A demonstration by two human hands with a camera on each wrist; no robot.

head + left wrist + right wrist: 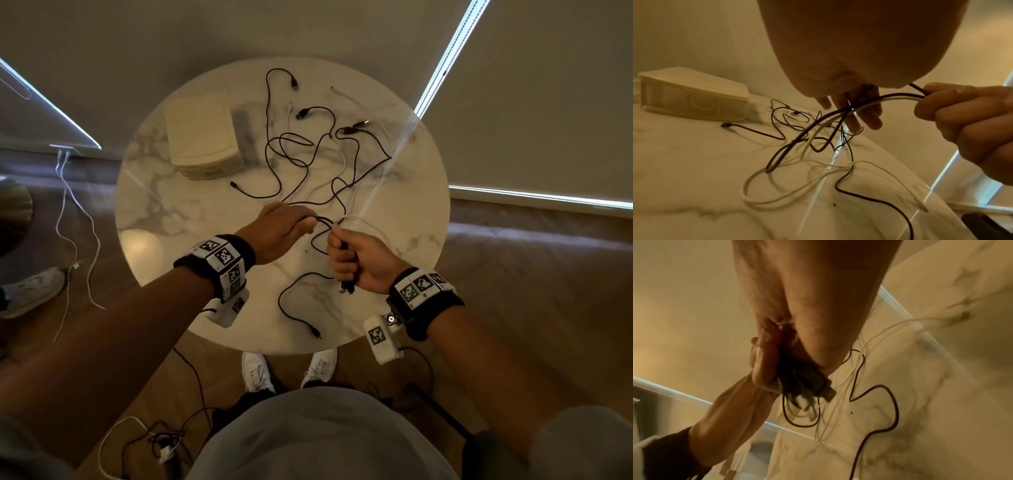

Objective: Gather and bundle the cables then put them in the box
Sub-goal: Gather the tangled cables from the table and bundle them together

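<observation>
Both hands gather loose cables above the near half of the round table.

The right hand (356,262) fists several plug ends; the left hand (281,231) pinches a black and a white strand leading to it. The cables (308,161) sprawl from the table (150,205) middle to its far edge, right of the box (200,137) at the far left. They look light, limp and tangle-prone, best taken near the plugs. White strands blur into the marble; the left fingertips are hidden from above.
</observation>
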